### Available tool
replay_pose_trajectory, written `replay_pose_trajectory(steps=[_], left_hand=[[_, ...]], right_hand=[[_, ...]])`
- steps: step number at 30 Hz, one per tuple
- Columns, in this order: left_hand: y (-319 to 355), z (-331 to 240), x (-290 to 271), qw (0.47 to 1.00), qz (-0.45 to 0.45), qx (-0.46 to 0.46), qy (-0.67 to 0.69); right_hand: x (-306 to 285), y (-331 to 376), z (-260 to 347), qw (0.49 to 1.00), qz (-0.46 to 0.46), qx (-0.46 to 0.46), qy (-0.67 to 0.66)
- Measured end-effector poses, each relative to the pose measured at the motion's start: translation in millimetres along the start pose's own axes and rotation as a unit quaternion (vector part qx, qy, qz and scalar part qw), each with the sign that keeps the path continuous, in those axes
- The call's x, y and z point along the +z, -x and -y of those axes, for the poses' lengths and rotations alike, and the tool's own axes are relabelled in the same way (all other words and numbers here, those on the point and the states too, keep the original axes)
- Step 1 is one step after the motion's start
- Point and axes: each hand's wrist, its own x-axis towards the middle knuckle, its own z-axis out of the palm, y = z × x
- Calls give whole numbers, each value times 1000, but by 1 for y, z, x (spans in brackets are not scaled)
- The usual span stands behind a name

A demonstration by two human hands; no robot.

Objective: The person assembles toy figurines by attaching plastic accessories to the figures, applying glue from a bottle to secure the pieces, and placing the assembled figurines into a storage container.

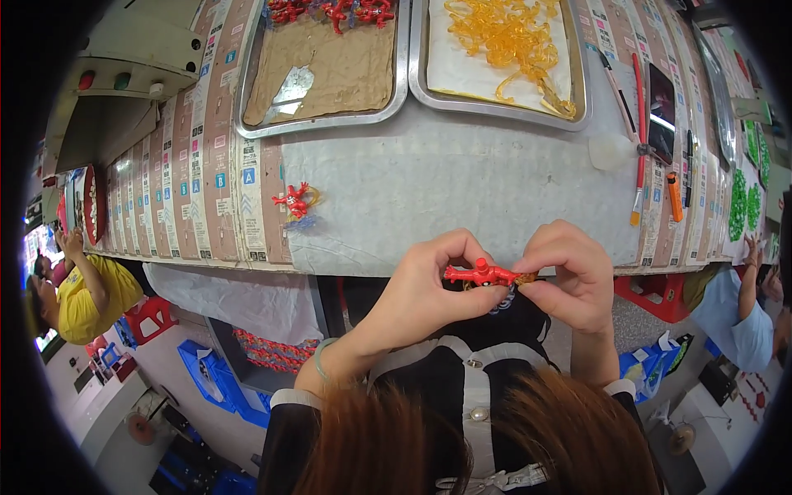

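Note:
A small red plastic figure (483, 272) is pinched between the thumb and fingers of my left hand (433, 285), just off the table's near edge. My right hand (573, 276) pinches a small amber piece (525, 279) against one end of that figure. Both hands are closed, and the exact joint between the two parts is partly covered by fingertips. To the left on the table lies another red figure (294, 200), with a yellow bit and a bluish clear bit beside it.
Two metal trays stand at the back: the left tray (247, 115) bears red and blue figures, the right tray (584, 107) tangled amber pieces (516, 37). A brush (638, 165), phone (661, 115) and orange cutter (675, 196) lie right. Other people sit at both sides.

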Motion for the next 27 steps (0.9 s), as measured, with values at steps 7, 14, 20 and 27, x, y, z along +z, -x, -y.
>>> replay_pose_trajectory(steps=[7,14,20,27], left_hand=[[-2,0,-1,1000,11,-21,-6],[-3,-6,1,998,16,-64,-2],[-4,-6,3,996,16,-88,10],[-5,-5,4,995,19,-88,37]], right_hand=[[0,1,-3,1000,-13,3,-13],[0,1,-6,999,-21,12,-29],[5,5,-12,984,-51,70,-156],[11,7,-16,979,-71,86,-173]])
